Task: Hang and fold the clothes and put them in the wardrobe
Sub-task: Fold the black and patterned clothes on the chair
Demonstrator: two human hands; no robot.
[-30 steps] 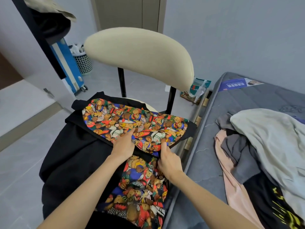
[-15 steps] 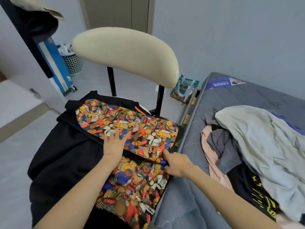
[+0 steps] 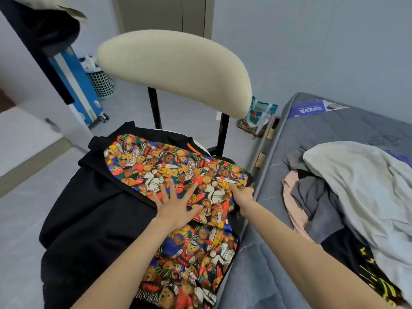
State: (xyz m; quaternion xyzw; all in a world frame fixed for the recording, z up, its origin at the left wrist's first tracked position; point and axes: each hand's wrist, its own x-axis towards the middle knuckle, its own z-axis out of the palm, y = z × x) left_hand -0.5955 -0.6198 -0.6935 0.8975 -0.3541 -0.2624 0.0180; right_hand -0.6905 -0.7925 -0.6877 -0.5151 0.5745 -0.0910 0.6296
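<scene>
A black garment with a colourful teddy-bear print panel [image 3: 169,166] lies spread over the seat of a chair [image 3: 176,68] with a cream backrest. My left hand [image 3: 178,204] presses flat on the print, fingers spread. My right hand [image 3: 243,195] pinches the garment's right edge near the bed side, fingers curled round the cloth. More of the bear print [image 3: 196,264] continues toward me below the fold. The black cloth [image 3: 89,219] hangs off the chair's left side.
A grey mattress [image 3: 334,123] at the right carries a pile of clothes [image 3: 356,186]: pale grey-green, grey, pink and black pieces. A blue suitcase [image 3: 78,85] and a mesh bin [image 3: 101,82] stand at the back left. A bag [image 3: 258,114] sits on the floor behind the chair.
My right hand slid right along the fold to the garment's right edge and took hold of it. My left hand spread flat on the print.
</scene>
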